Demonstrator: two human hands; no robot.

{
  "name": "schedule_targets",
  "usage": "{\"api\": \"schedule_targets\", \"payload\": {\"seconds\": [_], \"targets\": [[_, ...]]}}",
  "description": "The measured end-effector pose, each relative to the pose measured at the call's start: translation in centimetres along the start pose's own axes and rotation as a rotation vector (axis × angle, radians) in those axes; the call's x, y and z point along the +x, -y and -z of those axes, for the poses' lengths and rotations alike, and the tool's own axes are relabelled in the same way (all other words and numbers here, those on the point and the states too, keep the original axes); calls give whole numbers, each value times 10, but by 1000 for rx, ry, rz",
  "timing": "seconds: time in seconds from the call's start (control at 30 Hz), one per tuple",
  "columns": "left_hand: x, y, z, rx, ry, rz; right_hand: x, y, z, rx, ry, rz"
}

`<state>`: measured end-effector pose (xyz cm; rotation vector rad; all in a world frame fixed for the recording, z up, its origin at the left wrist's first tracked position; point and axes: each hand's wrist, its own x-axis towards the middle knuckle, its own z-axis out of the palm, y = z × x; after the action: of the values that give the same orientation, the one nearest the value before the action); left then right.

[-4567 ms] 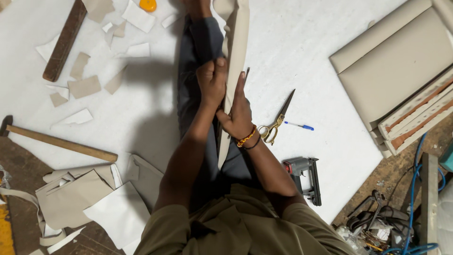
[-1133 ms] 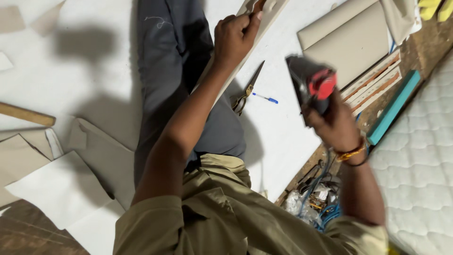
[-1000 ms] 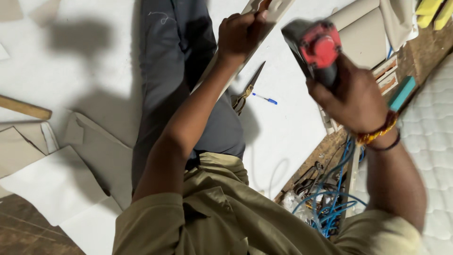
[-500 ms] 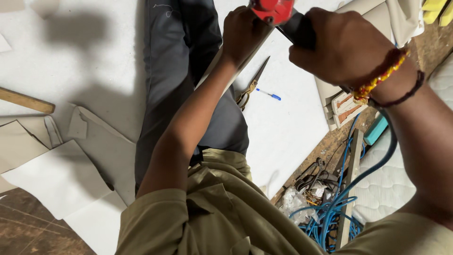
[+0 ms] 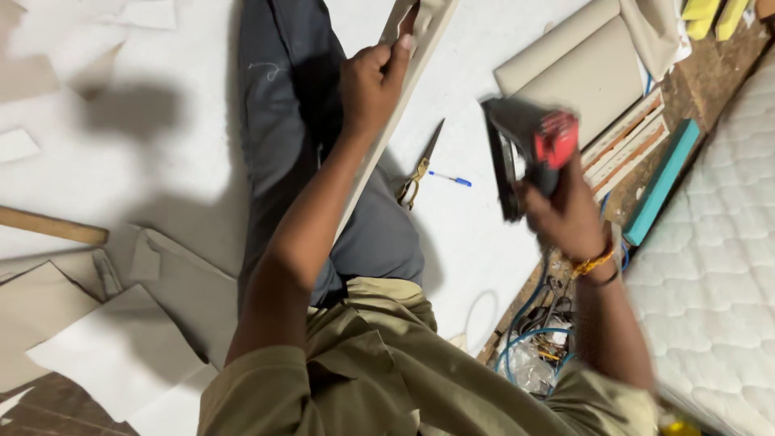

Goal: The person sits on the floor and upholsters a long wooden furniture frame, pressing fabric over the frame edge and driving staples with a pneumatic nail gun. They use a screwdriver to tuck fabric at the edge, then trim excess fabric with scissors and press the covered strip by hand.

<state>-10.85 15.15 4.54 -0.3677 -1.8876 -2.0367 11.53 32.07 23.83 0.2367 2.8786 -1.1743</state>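
**Strip steadied, stapler raised**

From the head camera, the left hand [image 5: 370,85] pinches a long beige covered strip [image 5: 416,56] that runs along the person's grey-trousered leg [image 5: 278,129], apparently to keep it steady. The right hand [image 5: 565,214] is wrapped tight around a black staple gun with a red cap [image 5: 529,145], held up clear of the white sheet [image 5: 452,234]. Scissors [image 5: 420,165] and a blue pen [image 5: 450,178] lie just beside the leg, within reach.

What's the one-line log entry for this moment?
left hand: grips cloth-covered strip | right hand: holds staple gun, off the strip | scissors, pen: on sheet
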Motion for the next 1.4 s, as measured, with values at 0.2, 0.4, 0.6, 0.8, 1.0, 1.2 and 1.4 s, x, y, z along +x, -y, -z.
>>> {"api": "schedule_targets", "payload": {"seconds": [0.2, 0.4, 0.6, 0.8, 1.0, 1.2, 1.4], "targets": [[7, -3, 13, -54, 16, 5, -97, -143, -107, -213, -126, -682], [12, -6, 25, -104, 7, 29, -151, -174, -201, -610, -216, -361], [16, 1, 26, 0, -3, 79, -131, -173, -207, -539, 181, -571], [13, 8, 27, -89, 17, 143, -25, -132, -179, 32, 17, -462], [12, 9, 29, 7, 41, 151, 107, -58, -244, 757, 31, 268], [25, 12, 43, 99, 80, 129, 128, -35, -261, 828, 45, -68], [10, -9, 68, 228, 133, 9, 129, -47, -278, 563, -148, 314]]}}
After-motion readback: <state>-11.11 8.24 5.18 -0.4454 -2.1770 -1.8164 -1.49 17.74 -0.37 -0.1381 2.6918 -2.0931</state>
